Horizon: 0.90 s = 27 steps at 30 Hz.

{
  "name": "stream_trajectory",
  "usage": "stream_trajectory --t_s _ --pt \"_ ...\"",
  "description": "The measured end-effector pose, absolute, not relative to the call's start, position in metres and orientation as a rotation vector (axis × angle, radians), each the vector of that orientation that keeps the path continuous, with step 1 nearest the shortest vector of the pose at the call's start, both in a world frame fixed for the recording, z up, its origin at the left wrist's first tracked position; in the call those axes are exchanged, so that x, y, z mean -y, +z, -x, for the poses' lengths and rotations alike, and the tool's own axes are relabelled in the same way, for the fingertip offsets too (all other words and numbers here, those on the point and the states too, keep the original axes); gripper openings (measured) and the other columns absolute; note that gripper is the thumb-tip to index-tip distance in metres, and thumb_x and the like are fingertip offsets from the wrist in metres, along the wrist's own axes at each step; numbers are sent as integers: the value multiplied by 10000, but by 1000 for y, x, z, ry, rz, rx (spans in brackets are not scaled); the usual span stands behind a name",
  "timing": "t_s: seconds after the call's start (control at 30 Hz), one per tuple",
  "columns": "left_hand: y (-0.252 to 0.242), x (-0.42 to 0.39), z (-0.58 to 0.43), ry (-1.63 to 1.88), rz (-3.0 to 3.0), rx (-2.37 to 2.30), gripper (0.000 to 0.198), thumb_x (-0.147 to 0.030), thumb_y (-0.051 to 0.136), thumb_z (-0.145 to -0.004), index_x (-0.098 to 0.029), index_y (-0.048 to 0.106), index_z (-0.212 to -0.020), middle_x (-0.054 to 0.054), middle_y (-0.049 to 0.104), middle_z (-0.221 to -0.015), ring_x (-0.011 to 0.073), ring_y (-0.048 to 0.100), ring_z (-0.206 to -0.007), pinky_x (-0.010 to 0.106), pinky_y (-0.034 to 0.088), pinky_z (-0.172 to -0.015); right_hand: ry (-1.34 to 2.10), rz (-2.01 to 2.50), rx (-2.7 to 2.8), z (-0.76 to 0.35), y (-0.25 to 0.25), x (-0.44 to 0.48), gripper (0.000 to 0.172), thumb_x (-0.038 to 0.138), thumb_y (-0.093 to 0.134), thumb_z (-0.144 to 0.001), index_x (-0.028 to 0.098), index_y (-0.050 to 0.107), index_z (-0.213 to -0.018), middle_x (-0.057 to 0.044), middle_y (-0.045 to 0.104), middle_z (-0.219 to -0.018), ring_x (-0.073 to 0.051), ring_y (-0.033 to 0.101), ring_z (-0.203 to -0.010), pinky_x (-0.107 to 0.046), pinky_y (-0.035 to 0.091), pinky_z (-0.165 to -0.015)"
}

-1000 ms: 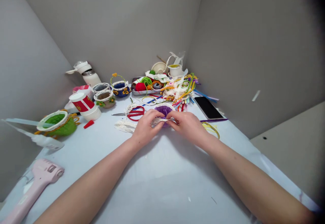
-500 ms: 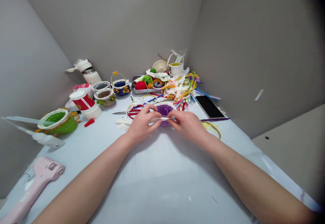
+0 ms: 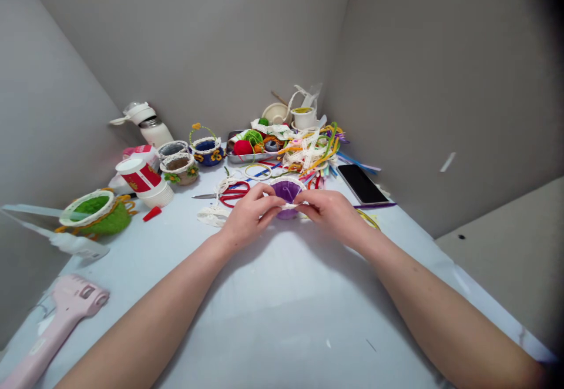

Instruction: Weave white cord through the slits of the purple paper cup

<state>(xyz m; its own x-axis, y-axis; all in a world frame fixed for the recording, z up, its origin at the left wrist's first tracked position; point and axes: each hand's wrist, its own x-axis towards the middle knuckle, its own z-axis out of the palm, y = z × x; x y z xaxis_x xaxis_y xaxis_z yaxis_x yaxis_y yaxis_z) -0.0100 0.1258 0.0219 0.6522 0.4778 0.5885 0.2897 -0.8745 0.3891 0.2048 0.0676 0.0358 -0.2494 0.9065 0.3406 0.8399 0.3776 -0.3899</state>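
Between my fingertips is a short white strip (image 3: 289, 206), which looks like lace trim. My left hand (image 3: 250, 214) pinches its left end and my right hand (image 3: 329, 213) its right end, both closed. Right behind the strip stands a small purple basket (image 3: 285, 191) with a white rim; its lower part is partly hidden by my hands. Red-handled scissors (image 3: 233, 195) lie just beyond my left hand, their blades pointing left. A piece of white lace (image 3: 213, 217) rests beside my left wrist.
A pink glue gun (image 3: 73, 304) and a white glue bottle (image 3: 81, 244) lie at left, near a green basket (image 3: 103, 215). Paper cups (image 3: 143, 180) and small decorated baskets (image 3: 180, 168) stand behind. Farther back are a tray of yarn (image 3: 253, 157) and ribbons (image 3: 311, 151); a phone (image 3: 362, 184) lies right.
My hands stay on the white strip, with the right fingers shifted slightly. The whole view has moved a little, so the table things appear slightly farther left.
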Motion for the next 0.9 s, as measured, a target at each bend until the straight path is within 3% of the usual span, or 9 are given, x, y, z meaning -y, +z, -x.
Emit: stream_trajectory --t_s 0.2,0.57,0.9 --pt "20 -126 8 1056 -2602 -654 144 -196 572 -896 -191 676 -996 60 566 -1012 177 569 -978 312 481 -874 162 1517 2079 -197 38 -61 160 274 604 -871 227 651 -1017 -8 706 -846 -123 569 -647 -225 331 -599" --pt "21 -119 1 1060 -2584 -729 166 -190 601 -867 -178 622 -1031 72 592 -1066 184 577 -1013 299 478 -877 93 1509 2069 -184 26 -64 139 237 557 -891 227 663 -980 -16 723 -890 -143 620 -728 -238 361 -648" --pt "17 -122 0 1014 -2575 -674 123 -192 520 -930 -181 626 -993 53 635 -987 161 597 -922 278 481 -809 169 1571 2020 -187 28 -63 113 285 589 -874 233 634 -964 15 661 -726 -122 538 -602 -229 303 -581"
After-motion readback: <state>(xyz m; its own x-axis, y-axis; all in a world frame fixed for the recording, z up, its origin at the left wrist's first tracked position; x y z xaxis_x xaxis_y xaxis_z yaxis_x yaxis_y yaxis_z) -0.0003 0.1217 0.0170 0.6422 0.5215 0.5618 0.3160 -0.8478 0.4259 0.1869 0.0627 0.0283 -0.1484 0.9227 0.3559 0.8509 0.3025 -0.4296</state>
